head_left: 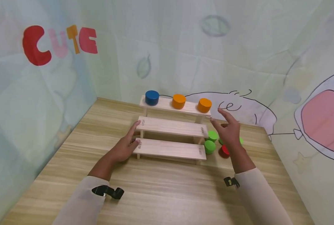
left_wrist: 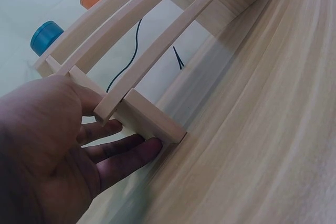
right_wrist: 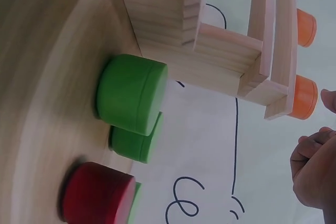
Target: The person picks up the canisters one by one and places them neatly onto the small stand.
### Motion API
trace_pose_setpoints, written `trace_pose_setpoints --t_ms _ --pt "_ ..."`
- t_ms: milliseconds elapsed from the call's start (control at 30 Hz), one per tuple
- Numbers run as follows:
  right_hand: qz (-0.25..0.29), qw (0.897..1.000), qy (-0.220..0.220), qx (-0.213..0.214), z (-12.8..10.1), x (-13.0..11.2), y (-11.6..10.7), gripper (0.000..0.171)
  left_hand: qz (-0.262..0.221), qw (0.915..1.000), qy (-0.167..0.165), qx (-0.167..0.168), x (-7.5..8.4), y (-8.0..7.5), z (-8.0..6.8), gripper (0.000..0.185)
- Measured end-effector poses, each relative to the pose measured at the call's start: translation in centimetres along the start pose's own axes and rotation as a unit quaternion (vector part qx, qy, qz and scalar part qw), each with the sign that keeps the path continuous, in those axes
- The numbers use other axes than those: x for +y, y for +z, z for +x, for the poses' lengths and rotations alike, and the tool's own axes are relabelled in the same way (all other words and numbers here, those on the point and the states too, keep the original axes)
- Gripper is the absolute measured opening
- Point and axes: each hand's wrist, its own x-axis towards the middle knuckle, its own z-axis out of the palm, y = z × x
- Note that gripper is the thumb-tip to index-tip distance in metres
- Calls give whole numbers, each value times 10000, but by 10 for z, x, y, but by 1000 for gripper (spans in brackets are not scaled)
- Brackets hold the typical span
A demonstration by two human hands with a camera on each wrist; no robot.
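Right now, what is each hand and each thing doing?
Left hand: open, fingers touching the shelf's left end.
Right hand: open, in the air, holding nothing.
Wooden step shelf: upright on the table.
Blue cylinder: standing on the top step.
Two orange cylinders: on the top step.
Green cylinders: on the table.

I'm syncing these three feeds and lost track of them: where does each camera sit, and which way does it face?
Head: on the head, looking forward and down at the wooden shelf; left hand, right hand and sleeves show.
Left wrist: low at the shelf's left end; fingers touch its foot.
Right wrist: low at the right end, facing green blocks; curled fingers show.
All views share the blue block.
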Motion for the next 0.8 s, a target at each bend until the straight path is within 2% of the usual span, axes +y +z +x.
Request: trace_pose_setpoints --t_ms 200,433,633,800 --pt "91 9998 150 43 -12 6 -4 57 12 10000 -46 -11 1 1 1 81" --pt "-71 9993 376 -38 -25 12 -13 60 -1 10000 -36 -20 1 0 0 81" --pt "137 9992 376 -56 -33 22 -22 58 -17 10000 -44 -7 1 -1 1 81" --pt "18 9980 627 15 -41 32 -29 59 -70 10000 -35 -18 2 0 1 80"
